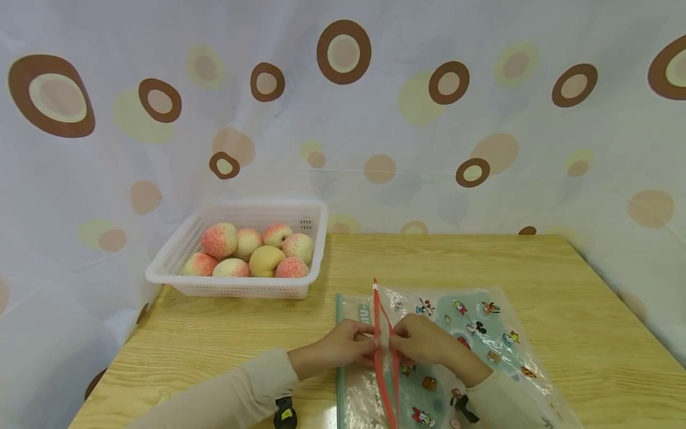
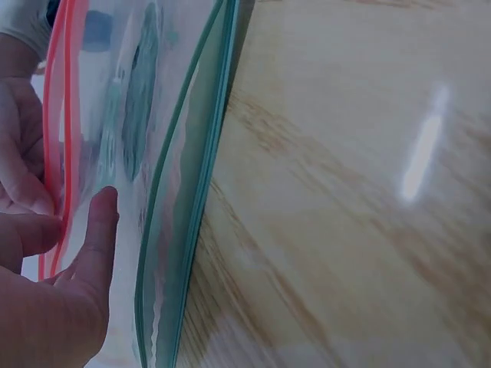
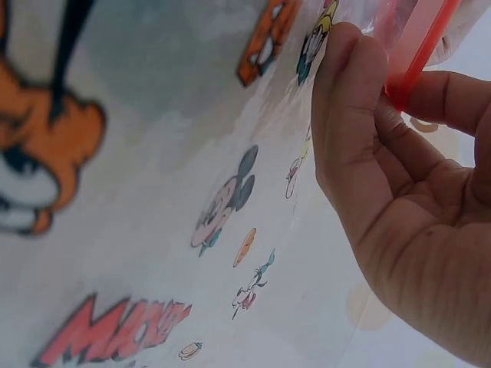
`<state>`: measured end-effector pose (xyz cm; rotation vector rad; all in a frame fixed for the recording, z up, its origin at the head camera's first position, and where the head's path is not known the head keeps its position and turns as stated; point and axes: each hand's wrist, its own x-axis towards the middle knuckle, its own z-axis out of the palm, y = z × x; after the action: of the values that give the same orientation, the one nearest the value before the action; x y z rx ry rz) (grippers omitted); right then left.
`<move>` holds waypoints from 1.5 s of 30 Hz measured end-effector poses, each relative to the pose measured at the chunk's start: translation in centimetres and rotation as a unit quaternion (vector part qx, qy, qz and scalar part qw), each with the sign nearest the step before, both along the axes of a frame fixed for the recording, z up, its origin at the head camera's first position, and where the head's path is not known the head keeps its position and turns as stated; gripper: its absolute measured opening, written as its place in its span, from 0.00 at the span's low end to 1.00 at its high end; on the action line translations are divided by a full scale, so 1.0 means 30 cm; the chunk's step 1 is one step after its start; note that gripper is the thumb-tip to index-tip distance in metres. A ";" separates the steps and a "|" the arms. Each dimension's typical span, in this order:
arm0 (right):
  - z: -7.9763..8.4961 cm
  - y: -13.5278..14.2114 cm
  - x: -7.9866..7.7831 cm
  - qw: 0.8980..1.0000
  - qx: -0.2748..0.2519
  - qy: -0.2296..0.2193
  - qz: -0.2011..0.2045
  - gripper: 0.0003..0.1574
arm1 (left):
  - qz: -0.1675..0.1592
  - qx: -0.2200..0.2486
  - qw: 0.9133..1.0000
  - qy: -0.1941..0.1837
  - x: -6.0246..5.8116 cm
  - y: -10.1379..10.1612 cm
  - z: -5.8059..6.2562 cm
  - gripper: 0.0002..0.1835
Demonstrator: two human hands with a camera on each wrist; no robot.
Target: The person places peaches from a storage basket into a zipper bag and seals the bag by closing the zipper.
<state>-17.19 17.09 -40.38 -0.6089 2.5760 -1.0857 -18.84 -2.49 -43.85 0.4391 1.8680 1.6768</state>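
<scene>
Dotted white sheeting (image 1: 423, 36), printed with brown, peach and yellow rounds, hung behind and beside a wood-grained surface (image 1: 439, 256) as a person in pale sleeves (image 1: 236, 387) handled a clear plastic bag (image 1: 482, 357) with both bare hands. Near the front of the surface and right of its middle, the bag lay with its cartoon figures and pale green patches showing, its red edging (image 1: 379, 375) raised and parted into two strips with a narrow gap between. On one side, the left hand (image 1: 343, 345) had its grip on the left strip, thumb against the red and forefinger stretched along the plastic outside. Opposite, the right hand (image 1: 423, 342) pinched the other strip between thumb and fingers, its grip closed on the red edge. A green band (image 1: 339, 381) ran down the bag's left side, beneath the left hand. Farther back at left, well apart from both hands, a white perforated basket (image 1: 241, 289) held eight peaches (image 1: 220, 240), most blushed red and one plainer yellow.
</scene>
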 end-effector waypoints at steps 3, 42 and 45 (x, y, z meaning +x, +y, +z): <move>0.005 0.005 -0.001 1.000 -0.006 -0.004 0.003 0.17 | 0.007 0.004 1.000 0.015 0.002 0.009 0.000 0.17; 0.226 0.260 0.081 0.997 0.009 -0.027 -0.067 0.20 | 0.055 -0.078 0.992 0.085 -0.051 -0.026 0.016 0.11; 0.262 0.267 0.097 0.996 0.064 0.009 -0.069 0.20 | 0.046 -0.101 0.987 0.114 -0.056 -0.026 0.028 0.11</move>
<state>-14.28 25.09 -32.51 -0.4174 2.7120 -0.9496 -20.52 -3.28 -43.00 0.4837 2.2313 1.5278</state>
